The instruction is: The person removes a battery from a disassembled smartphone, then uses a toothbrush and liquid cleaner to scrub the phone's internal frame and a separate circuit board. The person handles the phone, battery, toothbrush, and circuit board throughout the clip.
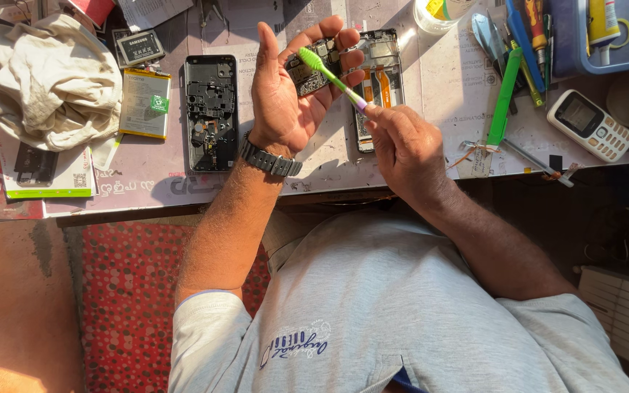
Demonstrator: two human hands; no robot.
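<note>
Left hand (pixel 285 94) grip: palm up, fingers curled loosely around a small dark circuit board (pixel 309 69), held at the fingertips above the bench (pixel 431 94). Right hand (pixel 402 142) grip: pinched shut on the handle end of a green toothbrush (pixel 333 76), brush head lying on the board.

Just behind the hands: opened phone frame (pixel 376 80) with orange flex strips, flat on the bench. Left of the wrist: black phone back housing (pixel 211 113), then a battery (pixel 145 102) with a green sticker, then a crumpled cloth (pixel 45 76). Right side: green pry tool (pixel 505 98), tweezers (pixel 536 161), a small keypad phone (pixel 590 125), blue tray (pixel 606 44) of tools.

Risks, as judgement: the board is only lightly cradled, so a hard brush stroke could flick it out of the fingers onto the bench or floor. Bristles could snag small components or a connector. Elbow room is tight; the right forearm could nudge the tweezers off the edge.
</note>
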